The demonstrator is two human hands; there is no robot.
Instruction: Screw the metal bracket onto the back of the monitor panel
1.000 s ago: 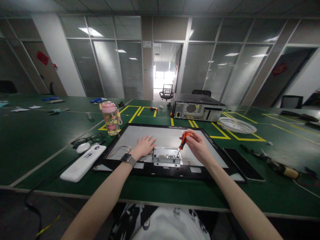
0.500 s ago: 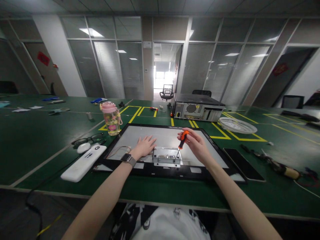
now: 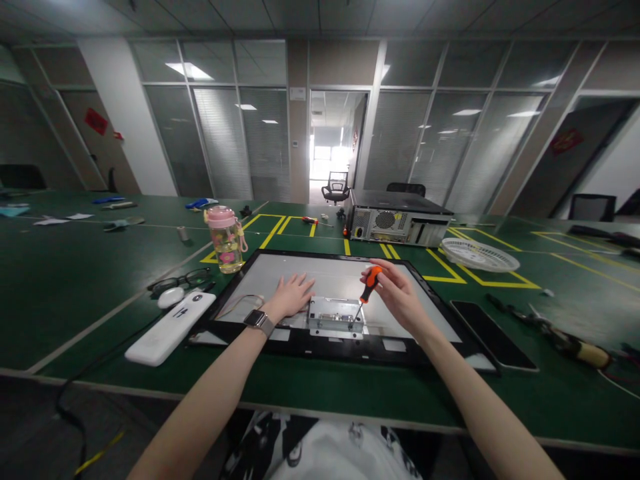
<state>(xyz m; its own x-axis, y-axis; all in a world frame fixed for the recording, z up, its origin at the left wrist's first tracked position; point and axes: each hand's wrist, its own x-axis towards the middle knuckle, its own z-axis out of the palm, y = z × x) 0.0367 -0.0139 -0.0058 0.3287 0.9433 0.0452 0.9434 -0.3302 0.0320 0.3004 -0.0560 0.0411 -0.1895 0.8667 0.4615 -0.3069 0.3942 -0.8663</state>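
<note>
A flat panel with a black frame and grey back (image 3: 270,265) lies in front of me on the green table. On its lower middle sits a silver metal bracket (image 3: 320,322). My left hand (image 3: 289,295) rests flat on the panel, fingers spread, just left of the bracket. In my right hand (image 3: 397,293) is an orange and black screwdriver (image 3: 371,283), held tilted with its tip down at the bracket's right end. Whether the tip sits in a screw is too small to tell. Thin wires (image 3: 240,301) lie on the panel's left part.
Left of the panel are a pink-lidded bottle (image 3: 225,241), glasses (image 3: 180,281) and a white power bank (image 3: 171,328). A black phone (image 3: 493,335) and a cable bundle (image 3: 565,337) lie to the right. Behind stand a computer case (image 3: 400,217) and a white basket (image 3: 480,255).
The whole view has shifted slightly down and right. Both hands keep their places on the panel, and the screwdriver stays at the bracket's right end.
</note>
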